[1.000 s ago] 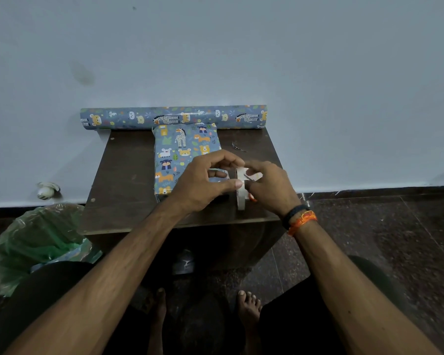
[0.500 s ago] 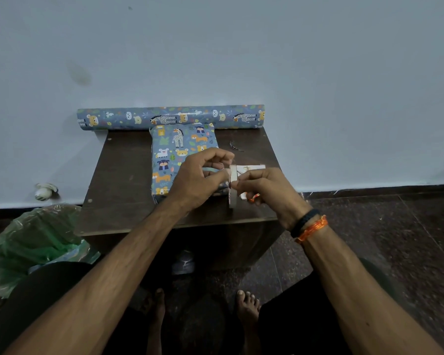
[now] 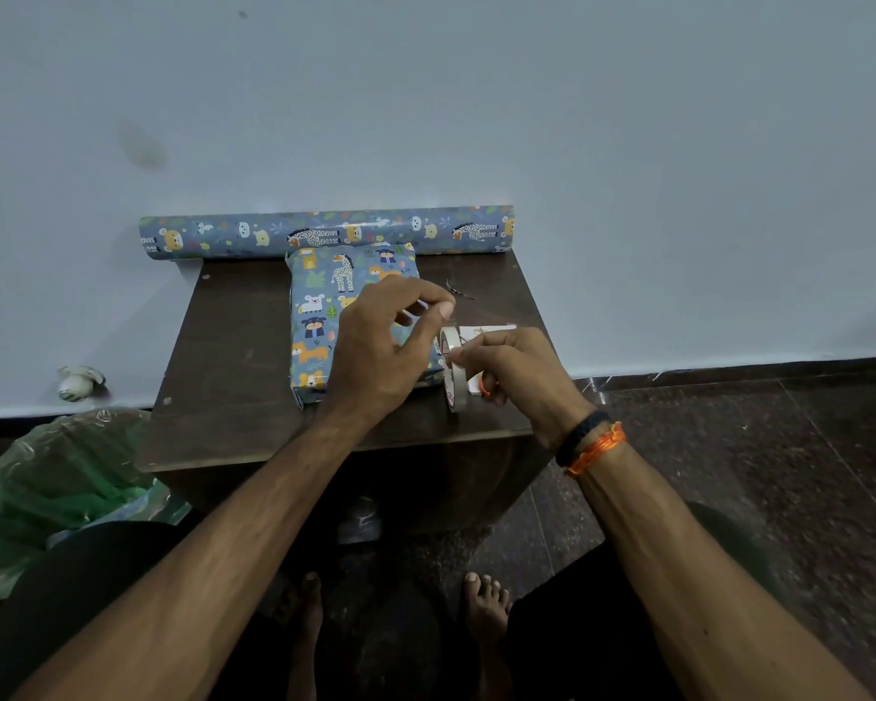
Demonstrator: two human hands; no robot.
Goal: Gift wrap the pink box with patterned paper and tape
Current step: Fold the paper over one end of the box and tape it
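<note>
The box (image 3: pixel 319 316) lies on the dark wooden table (image 3: pixel 233 356), covered all over in blue animal-print paper; no pink shows. My left hand (image 3: pixel 380 351) hovers over its right half, thumb and fingers pinching what looks like a clear strip of tape. My right hand (image 3: pixel 512 366) grips a roll of tape (image 3: pixel 452 366) standing on edge just right of the box. An orange-handled tool peeks out under the right fingers.
A roll of the same patterned paper (image 3: pixel 324 232) lies along the wall at the table's back edge. A white card (image 3: pixel 486 333) sits behind the right hand, a small dark scrap (image 3: pixel 458 290) farther back. A green plastic bag (image 3: pixel 57 488) stands on the floor left.
My left hand has lifted up and away from the tape roll, its pinched fingers now above and left of it. My right hand stays on the roll.
</note>
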